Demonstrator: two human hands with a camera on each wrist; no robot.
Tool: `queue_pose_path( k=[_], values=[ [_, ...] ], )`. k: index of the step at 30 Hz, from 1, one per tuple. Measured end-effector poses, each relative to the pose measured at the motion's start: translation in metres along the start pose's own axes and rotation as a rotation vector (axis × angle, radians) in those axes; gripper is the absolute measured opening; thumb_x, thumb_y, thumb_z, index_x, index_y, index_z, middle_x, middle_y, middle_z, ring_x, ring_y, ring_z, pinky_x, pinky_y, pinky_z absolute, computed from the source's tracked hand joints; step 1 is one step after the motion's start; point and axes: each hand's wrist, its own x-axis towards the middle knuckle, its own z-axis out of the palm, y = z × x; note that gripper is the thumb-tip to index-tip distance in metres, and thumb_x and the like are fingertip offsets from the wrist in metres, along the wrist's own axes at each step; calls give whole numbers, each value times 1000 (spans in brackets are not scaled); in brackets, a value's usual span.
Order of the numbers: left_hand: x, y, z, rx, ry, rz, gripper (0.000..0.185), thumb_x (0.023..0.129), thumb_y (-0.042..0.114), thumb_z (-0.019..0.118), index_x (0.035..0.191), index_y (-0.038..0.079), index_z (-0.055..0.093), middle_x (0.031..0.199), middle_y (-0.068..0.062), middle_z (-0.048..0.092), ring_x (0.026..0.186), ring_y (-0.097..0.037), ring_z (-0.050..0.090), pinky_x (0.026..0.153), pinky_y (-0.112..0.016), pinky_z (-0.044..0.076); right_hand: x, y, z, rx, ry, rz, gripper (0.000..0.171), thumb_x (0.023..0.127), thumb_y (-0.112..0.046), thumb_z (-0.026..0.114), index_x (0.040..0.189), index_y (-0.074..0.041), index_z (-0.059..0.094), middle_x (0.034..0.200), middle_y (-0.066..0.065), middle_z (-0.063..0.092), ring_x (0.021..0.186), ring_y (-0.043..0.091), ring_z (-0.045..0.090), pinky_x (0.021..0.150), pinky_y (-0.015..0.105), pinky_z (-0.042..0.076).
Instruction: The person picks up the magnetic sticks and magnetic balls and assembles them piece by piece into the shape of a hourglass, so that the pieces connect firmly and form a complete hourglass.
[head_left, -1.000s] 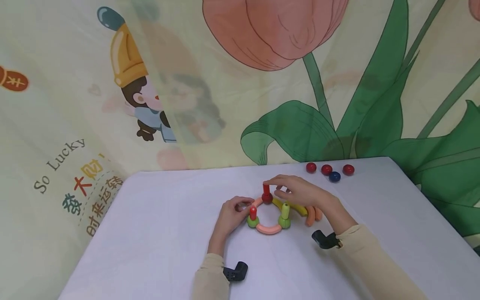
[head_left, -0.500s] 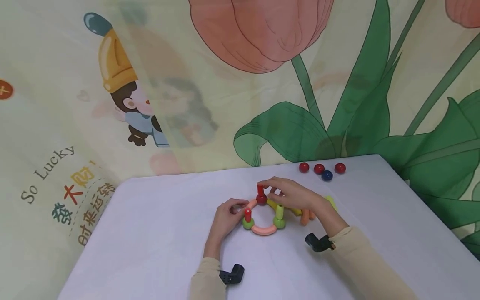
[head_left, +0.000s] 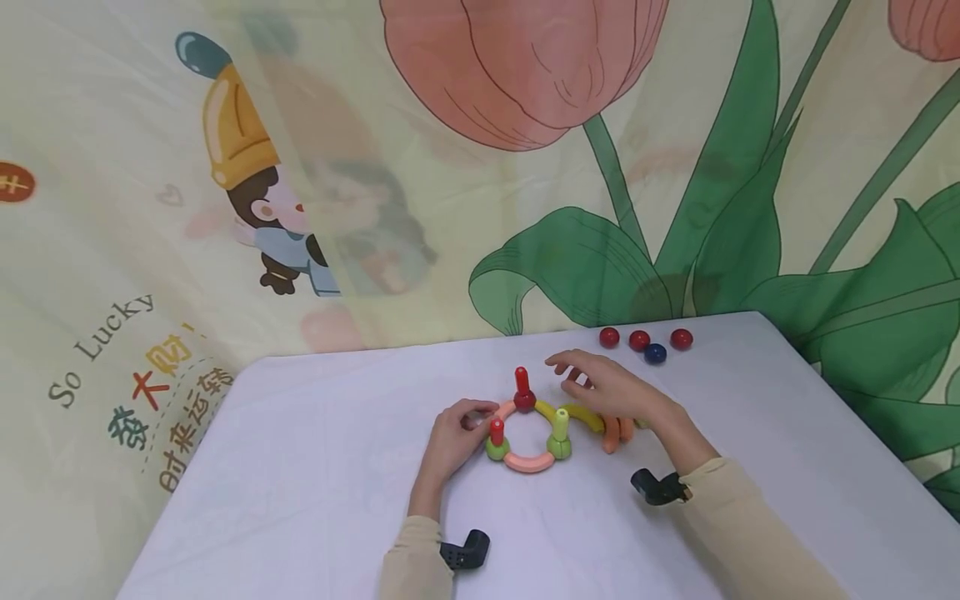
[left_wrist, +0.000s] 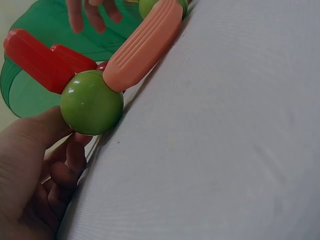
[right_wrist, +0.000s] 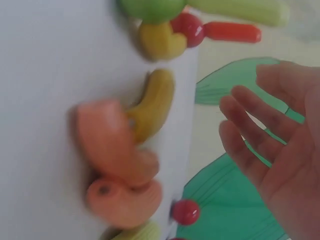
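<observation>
A ring of curved toy rods and balls lies on the white table [head_left: 322,467]. Its front is a pink curved rod [head_left: 529,462] between two green balls, one at the left [left_wrist: 92,102] and one at the right [head_left: 558,447]. A red ball [head_left: 524,401] forms the back corner. Red rods stand on the back ball and left green ball; a light green rod [head_left: 561,423] rises from the right one. My left hand [head_left: 452,437] grips the ring's left side, thumb at the green ball, fingertips partly hidden. Holding nothing, my right hand [head_left: 603,385] hovers right of the tall red rod [head_left: 521,379].
Below my right hand lie a loose yellow curved rod [head_left: 585,416] and orange curved rods [head_left: 612,433]. A yellow-green piece [right_wrist: 137,232] is partly seen beside them. Several red balls [head_left: 609,337] and a dark blue ball [head_left: 656,353] rest near the table's back edge.
My right hand has let go of the tall red rod's top and moved off to the right. The rod stays upright on the red ball. My left hand keeps its place at the ring.
</observation>
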Motion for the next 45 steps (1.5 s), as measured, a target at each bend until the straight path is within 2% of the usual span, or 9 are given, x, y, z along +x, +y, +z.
queue_pose_path(
  k=[5, 17, 22, 26, 34, 40, 45],
  values=[
    [-1, -1, 0, 8, 3, -16, 22, 84, 23, 70, 106, 27, 70, 92, 5, 64, 70, -12, 49, 59, -21, 41, -3, 15, -1, -20, 50, 59, 38, 94, -14, 56, 132, -11, 51, 121, 11, 59, 104, 22, 57, 85, 38, 51],
    [0, -1, 3, 1, 10, 16, 21, 85, 23, 70, 105, 25, 70, 92, 4, 65, 66, -10, 48, 57, -19, 39, -10, 45, -8, -87, 212, 172, 31, 92, -12, 56, 123, -6, 56, 113, 13, 61, 99, 24, 56, 83, 41, 52],
    [-1, -1, 3, 4, 9, 9, 20, 85, 24, 69, 106, 25, 70, 94, 4, 65, 66, -10, 48, 57, -20, 39, -11, 57, -11, -112, 263, 202, 29, 93, -14, 56, 121, -7, 57, 110, 9, 62, 98, 24, 57, 81, 40, 52],
    [-2, -2, 3, 5, 6, 3, 20, 86, 27, 68, 106, 26, 70, 93, 5, 64, 67, -10, 49, 58, -20, 40, -13, 66, -14, -120, 310, 202, 28, 93, -14, 55, 120, -6, 57, 109, 12, 62, 98, 27, 56, 80, 41, 52],
    [-2, -1, 2, -2, 7, -1, 20, 86, 24, 68, 106, 25, 70, 95, 4, 65, 68, -11, 49, 58, -20, 41, -16, 76, -19, -98, 449, 223, 27, 92, -11, 53, 116, -1, 57, 120, 22, 52, 112, 37, 47, 94, 56, 43],
    [-1, -2, 2, -2, 20, 30, 20, 85, 22, 70, 105, 23, 71, 92, 3, 65, 65, -10, 48, 56, -18, 40, -18, 89, -19, -78, 514, 303, 32, 92, -13, 51, 121, -1, 52, 132, 29, 35, 119, 44, 37, 96, 65, 36],
    [-1, -1, 2, 6, 16, 36, 21, 85, 22, 70, 105, 24, 70, 92, 4, 65, 65, -9, 48, 56, -18, 40, -21, 96, -19, -93, 534, 355, 34, 91, -11, 51, 122, 1, 50, 134, 31, 33, 121, 48, 34, 96, 67, 34]
  ],
)
